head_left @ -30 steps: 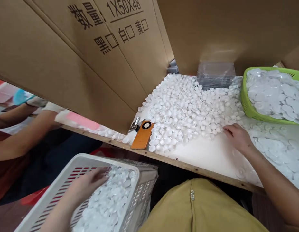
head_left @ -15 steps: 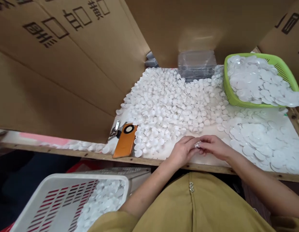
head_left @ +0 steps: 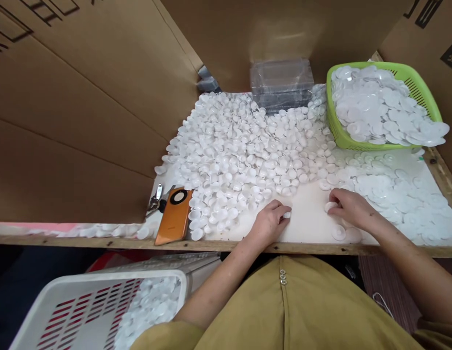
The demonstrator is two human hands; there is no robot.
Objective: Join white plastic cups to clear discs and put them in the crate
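Left hand [head_left: 271, 221] pinches a small white cap [head_left: 287, 214]; right hand [head_left: 352, 209], at three o'clock, fingers a flat white disc [head_left: 330, 206]. Pairing step, I'd say; aligning comes next.

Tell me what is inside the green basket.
The green basket is heaped with flat translucent white discs, some spilling over its right rim. Whatever lies beneath the top layer, and the basket's floor, is covered.

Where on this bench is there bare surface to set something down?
A bare patch lies between the left hand and right hand, along the bench's front edge. The small white caps crowd the middle; flat white discs the right.
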